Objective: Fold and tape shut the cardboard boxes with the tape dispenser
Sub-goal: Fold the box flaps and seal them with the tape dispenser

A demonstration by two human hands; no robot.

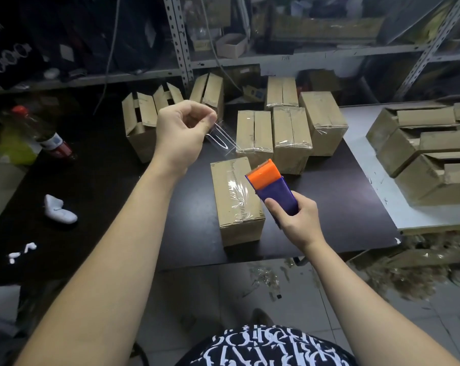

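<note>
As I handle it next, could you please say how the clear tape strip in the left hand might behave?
Probably floppy: the tape strip hangs curled from the left hand. Likely very light, as a pinch holds it; may stick to itself.

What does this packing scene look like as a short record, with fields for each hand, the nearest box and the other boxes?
left hand: raised, pinches one end of a clear tape strip
right hand: grips the purple and orange tape dispenser
nearest box: on the dark table, flaps shut, tape along its top
behind it: several taped boxes
back left: boxes with flaps open
</note>
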